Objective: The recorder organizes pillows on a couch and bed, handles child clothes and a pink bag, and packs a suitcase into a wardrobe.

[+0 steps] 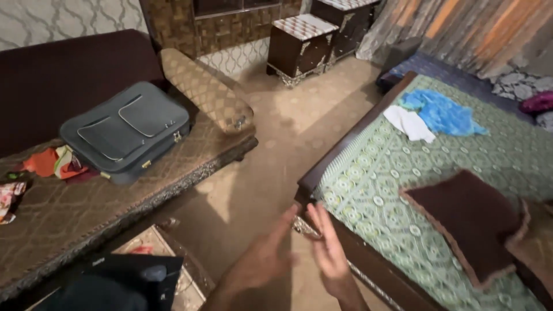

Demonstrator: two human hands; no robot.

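Our left hand (262, 262) and right hand (331, 253) hang open and empty, palms nearly together, blurred, perhaps touching. At two o'clock the bed's wooden edge (351, 144) lies close; we could knock knuckles there. At ten o'clock a grey suitcase (124, 132) rests on the sofa (75, 213); no labels show.

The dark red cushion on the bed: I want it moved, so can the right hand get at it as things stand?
Probably yes. The right hand is empty, open, at the bed's near edge, and only bare green bedspread lies between it and the cushion; nothing sits on top of it.
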